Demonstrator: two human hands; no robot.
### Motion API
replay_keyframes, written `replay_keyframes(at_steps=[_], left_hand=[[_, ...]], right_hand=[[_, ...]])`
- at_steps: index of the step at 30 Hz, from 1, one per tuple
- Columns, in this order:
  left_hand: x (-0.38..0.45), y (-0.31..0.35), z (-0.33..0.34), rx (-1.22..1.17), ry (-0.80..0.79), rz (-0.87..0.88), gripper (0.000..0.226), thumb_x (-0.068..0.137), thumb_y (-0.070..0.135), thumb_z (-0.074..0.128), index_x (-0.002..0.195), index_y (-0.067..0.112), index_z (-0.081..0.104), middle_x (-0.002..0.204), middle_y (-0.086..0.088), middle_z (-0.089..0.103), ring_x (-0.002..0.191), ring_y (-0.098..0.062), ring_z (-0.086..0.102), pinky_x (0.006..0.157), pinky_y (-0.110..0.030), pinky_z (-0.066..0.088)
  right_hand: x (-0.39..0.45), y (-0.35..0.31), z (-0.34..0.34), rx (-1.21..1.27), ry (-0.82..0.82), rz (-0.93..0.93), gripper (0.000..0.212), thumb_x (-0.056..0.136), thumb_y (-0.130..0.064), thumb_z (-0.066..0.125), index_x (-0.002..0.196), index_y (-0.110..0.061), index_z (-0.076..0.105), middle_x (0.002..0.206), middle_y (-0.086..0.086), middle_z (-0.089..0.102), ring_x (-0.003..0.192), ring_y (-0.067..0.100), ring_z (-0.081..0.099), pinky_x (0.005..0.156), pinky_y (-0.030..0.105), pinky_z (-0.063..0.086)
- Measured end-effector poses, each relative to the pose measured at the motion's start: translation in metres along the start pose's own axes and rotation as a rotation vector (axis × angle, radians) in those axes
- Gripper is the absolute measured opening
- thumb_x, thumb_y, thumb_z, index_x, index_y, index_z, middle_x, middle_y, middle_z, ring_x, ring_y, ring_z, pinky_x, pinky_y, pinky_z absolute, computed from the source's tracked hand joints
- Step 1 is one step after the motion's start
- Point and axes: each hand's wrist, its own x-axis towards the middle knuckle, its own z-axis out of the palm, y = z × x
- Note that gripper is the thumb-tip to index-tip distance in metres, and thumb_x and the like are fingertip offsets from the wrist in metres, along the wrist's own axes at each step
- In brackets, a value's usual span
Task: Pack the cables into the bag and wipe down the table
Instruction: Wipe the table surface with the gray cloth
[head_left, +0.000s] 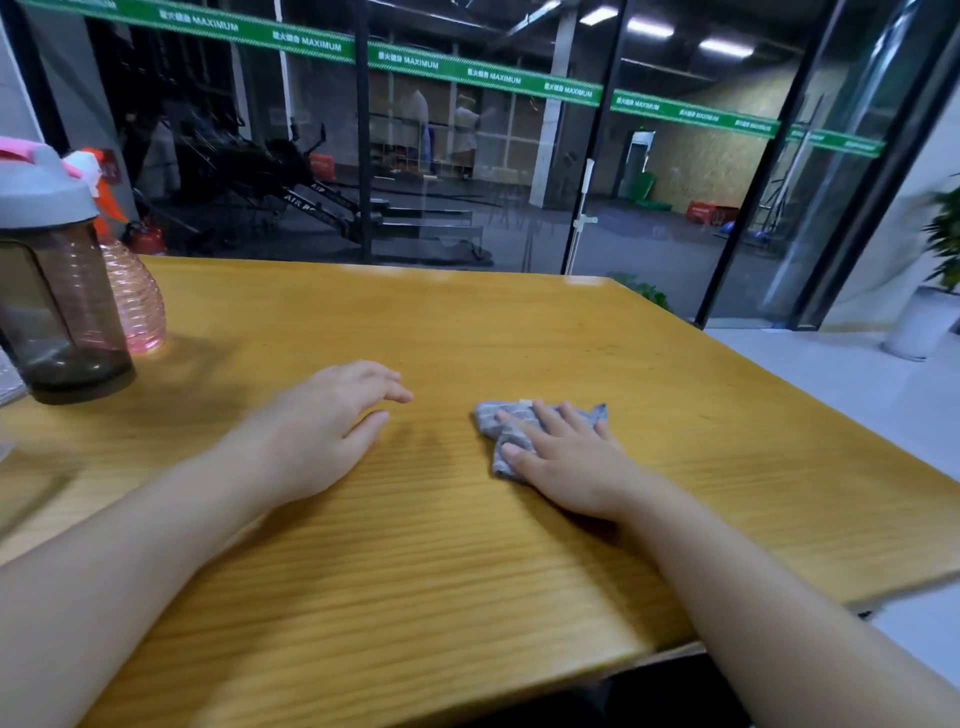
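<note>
We see one yellow wooden table (415, 545) carrying one crumpled grey cloth (511, 423) toward its right edge. Our right hand (566, 462) lies flat on that cloth, fingers straight and spread, pressing it to the wood. Our left hand (322, 431) rests just beside it nearer the middle, fingers relaxed and holding nothing. At the far left corner stand two bottles, touching: one smoky plastic shaker bottle with grey lid (52, 291) and one ribbed pink spray bottle (136, 296)
</note>
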Motion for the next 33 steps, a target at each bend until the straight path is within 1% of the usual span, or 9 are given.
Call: replay_keyframes(at_steps=[4,10,16,20,23,25,28,31,33], left_hand=[[0.009,0.027,0.009,-0.014,-0.002,0.072,0.033,0.094,0.013,0.044,0.122,0.025,0.056,0.137,0.008,0.044,0.126,-0.01,0.038,0.1,-0.014,0.019],[0.029,0.074,0.024,-0.072,0.05,0.176,0.03,0.093,0.014,0.047,0.12,0.023,0.058,0.134,0.005,0.047,0.124,-0.011,0.04,0.096,-0.008,0.017],[0.054,0.116,0.04,-0.144,0.073,0.216,0.029,0.093,0.018,0.05,0.12,0.023,0.058,0.132,0.006,0.048,0.124,-0.011,0.041,0.097,-0.012,0.021],[0.062,0.128,0.055,-0.158,0.084,0.232,0.03,0.091,0.015,0.051,0.12,0.019,0.058,0.132,0.003,0.049,0.123,-0.012,0.043,0.097,-0.01,0.019],[0.058,0.124,0.061,-0.148,0.095,0.24,0.03,0.091,0.012,0.052,0.119,0.018,0.059,0.129,0.001,0.051,0.121,-0.013,0.045,0.092,-0.002,0.015],[0.055,0.118,0.064,-0.164,0.082,0.217,0.03,0.091,0.014,0.051,0.12,0.02,0.058,0.13,0.004,0.05,0.121,-0.011,0.044,0.096,-0.005,0.018],[0.052,0.112,0.066,-0.242,0.053,0.148,0.029,0.092,0.016,0.05,0.119,0.025,0.058,0.128,0.011,0.048,0.121,-0.007,0.044,0.101,-0.018,0.028],[0.051,0.111,0.066,-0.287,0.073,0.132,0.027,0.091,0.016,0.052,0.115,0.026,0.06,0.123,0.014,0.05,0.116,-0.003,0.046,0.095,-0.013,0.029],[0.05,0.111,0.068,-0.297,0.07,0.129,0.026,0.091,0.016,0.053,0.114,0.027,0.061,0.122,0.015,0.051,0.116,-0.003,0.046,0.098,-0.015,0.029]], right_hand=[[-0.037,-0.014,0.004,-0.003,0.016,-0.182,0.051,0.093,-0.062,0.019,0.142,-0.056,0.005,0.159,-0.01,-0.003,0.145,0.016,-0.011,0.115,0.043,-0.006],[-0.071,0.019,-0.001,0.039,-0.025,-0.184,0.05,0.092,-0.064,0.02,0.14,-0.059,0.007,0.157,-0.018,-0.007,0.143,0.005,-0.016,0.115,0.036,-0.008],[-0.077,0.061,-0.006,0.037,0.008,-0.054,0.051,0.092,-0.064,0.022,0.141,-0.059,0.009,0.157,-0.019,-0.003,0.144,0.005,-0.011,0.116,0.036,-0.005],[-0.075,0.098,-0.01,0.069,0.024,0.077,0.051,0.092,-0.064,0.021,0.141,-0.058,0.01,0.157,-0.019,-0.002,0.144,0.007,-0.009,0.116,0.037,-0.004],[-0.071,0.13,-0.014,0.086,0.032,0.195,0.052,0.091,-0.065,0.02,0.142,-0.056,0.01,0.157,-0.017,0.0,0.145,0.008,-0.007,0.116,0.038,-0.002],[-0.067,0.154,-0.017,0.077,0.052,0.28,0.054,0.092,-0.064,0.02,0.144,-0.052,0.01,0.158,-0.015,0.002,0.145,0.01,-0.005,0.115,0.039,0.0],[-0.06,0.187,-0.021,0.079,0.08,0.398,0.059,0.094,-0.063,0.02,0.148,-0.041,0.012,0.159,-0.012,0.002,0.146,0.014,-0.002,0.116,0.042,0.002],[-0.053,0.216,-0.024,0.106,0.099,0.499,0.061,0.093,-0.064,0.019,0.148,-0.039,0.015,0.159,-0.011,0.003,0.146,0.015,-0.001,0.115,0.044,0.002],[-0.046,0.232,-0.026,0.092,0.103,0.561,0.061,0.093,-0.064,0.017,0.148,-0.038,0.016,0.159,-0.01,0.004,0.146,0.017,0.0,0.114,0.046,0.003]])
